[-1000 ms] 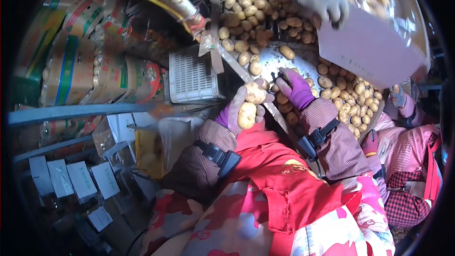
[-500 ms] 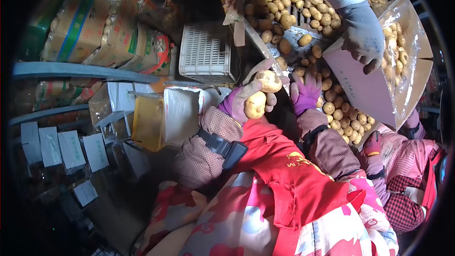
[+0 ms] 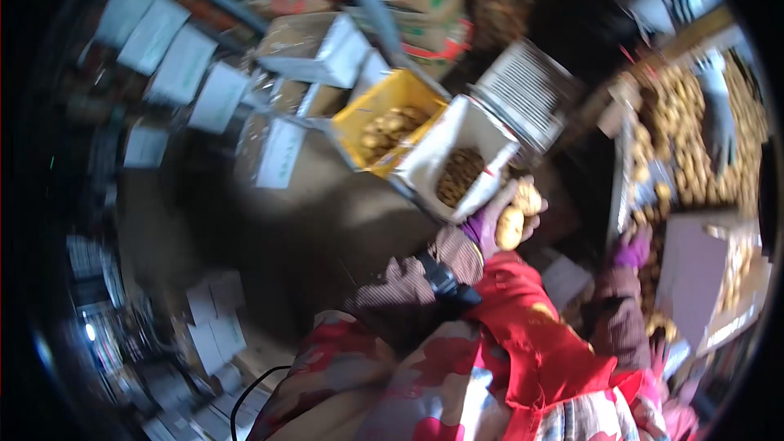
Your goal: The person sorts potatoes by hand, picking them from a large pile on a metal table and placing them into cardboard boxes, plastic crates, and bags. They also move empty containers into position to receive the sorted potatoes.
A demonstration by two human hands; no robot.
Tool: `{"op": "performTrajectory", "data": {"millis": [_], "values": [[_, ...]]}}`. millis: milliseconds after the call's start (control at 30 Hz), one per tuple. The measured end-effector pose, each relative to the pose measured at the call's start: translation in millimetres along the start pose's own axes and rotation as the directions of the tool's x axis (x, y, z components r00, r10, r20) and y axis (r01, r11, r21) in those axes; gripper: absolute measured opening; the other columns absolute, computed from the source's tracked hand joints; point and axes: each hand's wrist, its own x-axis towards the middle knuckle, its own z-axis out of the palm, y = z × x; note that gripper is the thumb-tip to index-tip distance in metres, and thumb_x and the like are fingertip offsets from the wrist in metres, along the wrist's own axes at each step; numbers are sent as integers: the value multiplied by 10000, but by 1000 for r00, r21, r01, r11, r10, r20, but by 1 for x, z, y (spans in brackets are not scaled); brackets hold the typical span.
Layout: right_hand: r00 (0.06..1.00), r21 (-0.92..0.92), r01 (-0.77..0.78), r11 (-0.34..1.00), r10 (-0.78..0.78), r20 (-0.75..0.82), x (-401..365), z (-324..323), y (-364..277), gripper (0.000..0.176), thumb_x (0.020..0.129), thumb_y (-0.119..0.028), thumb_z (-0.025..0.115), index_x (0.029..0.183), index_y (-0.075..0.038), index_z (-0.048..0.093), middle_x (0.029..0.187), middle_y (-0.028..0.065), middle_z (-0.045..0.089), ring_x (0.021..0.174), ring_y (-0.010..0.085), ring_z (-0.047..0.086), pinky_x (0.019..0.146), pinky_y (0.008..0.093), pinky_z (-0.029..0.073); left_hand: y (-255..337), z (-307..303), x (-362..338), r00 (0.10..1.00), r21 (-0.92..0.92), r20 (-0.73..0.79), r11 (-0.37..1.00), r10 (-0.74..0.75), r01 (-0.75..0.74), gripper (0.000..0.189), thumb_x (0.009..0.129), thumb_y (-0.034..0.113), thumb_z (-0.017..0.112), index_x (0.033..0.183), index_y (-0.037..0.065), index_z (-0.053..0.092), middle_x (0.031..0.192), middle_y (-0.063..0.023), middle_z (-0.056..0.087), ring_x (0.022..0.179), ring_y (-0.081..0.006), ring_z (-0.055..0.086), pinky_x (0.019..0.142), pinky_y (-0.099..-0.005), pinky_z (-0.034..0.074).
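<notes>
My left hand [image 3: 487, 226], in a purple and grey glove, is closed around two potatoes: a smooth one [image 3: 510, 229] nearer me and a rougher, pale one [image 3: 527, 198] by the fingertips. It hovers beside a white-lined box [image 3: 416, 165] with small brown potatoes [image 3: 460, 177] at its bottom. To the right, my right hand [image 3: 633, 248], gloved in purple, rests by the edge of the sorting table [image 3: 621, 184] among potatoes. Blurred as they are, its fingers look stretched out, and I see nothing held in them.
A yellow crate [image 3: 347, 132] with larger potatoes adjoins the white-lined box. Behind stands a white slatted crate [image 3: 529, 90]. A carton [image 3: 694, 273] of potatoes sits on the right. Another person's grey-gloved hand [image 3: 718, 118] reaches over the potato heap; another person's pink sleeve [image 3: 674, 416] shows below.
The view has swung left, bringing the insides of the yellow crate and the white-lined box into sight. My left hand, still holding both potatoes, is now nearer the white-lined box.
</notes>
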Motion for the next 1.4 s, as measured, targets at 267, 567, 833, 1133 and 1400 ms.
{"op": "performTrajectory", "data": {"millis": [267,567,833,1133,1400], "values": [[683,840,-543,18,-573,453,-72,-100,-367,478,1040,-325,496,1420,-39,457,1396,132,497,1284,224,473,1096,344,360,24,-42,-31,486,657,-131,443,864,-610,356,1001,351,509,1237,85,525,1013,-62,620,831,-176,601,734,-295,495],[453,359,-883,-304,-752,478,-94,33,-400,297,1064,-332,419,1124,-92,582,999,51,590,909,181,584,853,308,489,46,-42,-49,369,922,358,-261,858,-287,352,982,233,523,1279,43,520,1047,-150,610,917,-298,592,808,-369,468],[69,79,-997,-19,-711,700,-53,-7,-364,538,921,-481,644,1257,-81,516,874,93,681,673,224,666,608,356,574,260,-152,-107,823,528,-332,814,460,-242,334,959,417,543,1158,154,497,1066,-48,522,926,-202,504,792,-364,393],[261,243,-965,-97,-414,872,-84,-25,-404,818,856,-443,734,1460,-70,328,1200,220,600,673,221,656,583,354,585,595,-277,-39,618,282,-644,891,450,-355,851,897,593,564,1516,112,233,1523,-188,319,1374,-366,366,1111,-485,339],[102,89,-972,-216,-50,994,-150,-60,-457,819,800,-368,794,1435,-65,375,1168,196,611,732,257,660,619,404,572,722,-403,85,671,392,-591,886,448,-246,758,874,527,590,1432,95,311,1419,-182,383,1283,-349,421,1042,-466,376]]}}
